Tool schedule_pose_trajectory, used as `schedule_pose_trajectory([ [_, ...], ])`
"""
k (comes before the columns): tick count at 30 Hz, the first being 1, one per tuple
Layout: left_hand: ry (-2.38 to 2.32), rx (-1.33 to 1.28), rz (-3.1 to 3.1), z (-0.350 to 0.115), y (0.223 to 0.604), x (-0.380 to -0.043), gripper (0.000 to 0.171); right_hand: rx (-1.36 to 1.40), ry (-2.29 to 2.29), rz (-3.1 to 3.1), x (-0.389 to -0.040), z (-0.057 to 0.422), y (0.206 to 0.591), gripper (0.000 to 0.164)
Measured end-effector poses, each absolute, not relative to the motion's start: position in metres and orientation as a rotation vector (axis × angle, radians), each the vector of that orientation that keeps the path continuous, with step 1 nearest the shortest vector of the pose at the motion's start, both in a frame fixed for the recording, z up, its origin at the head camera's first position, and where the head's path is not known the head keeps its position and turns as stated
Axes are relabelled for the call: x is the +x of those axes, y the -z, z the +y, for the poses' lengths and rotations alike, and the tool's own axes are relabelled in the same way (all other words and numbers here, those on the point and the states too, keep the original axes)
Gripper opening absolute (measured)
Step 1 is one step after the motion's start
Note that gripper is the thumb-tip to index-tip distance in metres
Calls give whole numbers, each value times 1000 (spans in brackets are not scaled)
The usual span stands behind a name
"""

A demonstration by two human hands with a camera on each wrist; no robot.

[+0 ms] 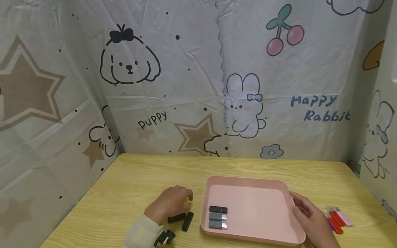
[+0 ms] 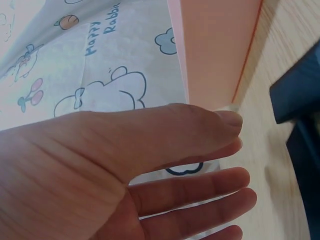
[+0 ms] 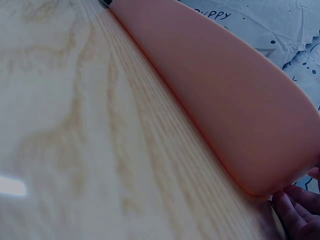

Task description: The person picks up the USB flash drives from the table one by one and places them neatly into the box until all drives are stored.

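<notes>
My left hand (image 1: pixel 173 203) hovers beside the left wall of a pink tray (image 1: pixel 254 206), its fingers loosely bent. In the left wrist view, nothing sits between that hand's thumb and fingers (image 2: pixel 200 190). Close under it on the table lie two black USB sticks (image 1: pixel 187 221). At the tray's right side, my right hand (image 1: pixel 313 220) grips the wall, thumb at the rim and fingers against the outside. Inside the tray, along its left end, a black USB stick (image 1: pixel 218 209) and two grey USB sticks (image 1: pixel 217 216) with metal plugs lie in a column.
Other small black pieces (image 1: pixel 164 237) lie by my left cuff. Right of the tray is a group of red, pink and purple USB sticks (image 1: pixel 338 220), beyond my right hand. Printed cloth (image 1: pixel 186 86) walls in the wooden table (image 1: pixel 149 172) at the back and sides.
</notes>
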State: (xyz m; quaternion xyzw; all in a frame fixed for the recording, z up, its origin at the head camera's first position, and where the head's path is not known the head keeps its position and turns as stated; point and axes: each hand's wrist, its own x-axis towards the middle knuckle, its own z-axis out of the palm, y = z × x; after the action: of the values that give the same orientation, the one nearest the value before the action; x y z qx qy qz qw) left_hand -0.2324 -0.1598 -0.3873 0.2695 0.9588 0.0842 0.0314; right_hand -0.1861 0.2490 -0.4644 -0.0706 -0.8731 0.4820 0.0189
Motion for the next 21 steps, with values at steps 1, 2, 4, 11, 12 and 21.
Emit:
schedule_pose_trajectory([
  [1, -250, 828, 2949, -161, 388, -232, 15, -220, -1500, -2712, -186, 249, 464, 54],
  [2, -245, 825, 2944, -162, 388, -232, 15, -220, -1497, -2714, -186, 249, 464, 54],
  [4, -236, 827, 2939, -163, 389, -232, 15, -221, -1508, -2715, -186, 249, 463, 54],
  [11, -286, 764, 2909, -168, 384, -229, 11, -210, -1465, -2710, -186, 249, 464, 53],
  [12, -297, 747, 2894, -169, 384, -229, 11, -208, -1467, -2707, -186, 248, 464, 53],
  [21, -350, 614, 2806, -171, 381, -222, 20, -211, -1489, -2699, -186, 248, 464, 53],
])
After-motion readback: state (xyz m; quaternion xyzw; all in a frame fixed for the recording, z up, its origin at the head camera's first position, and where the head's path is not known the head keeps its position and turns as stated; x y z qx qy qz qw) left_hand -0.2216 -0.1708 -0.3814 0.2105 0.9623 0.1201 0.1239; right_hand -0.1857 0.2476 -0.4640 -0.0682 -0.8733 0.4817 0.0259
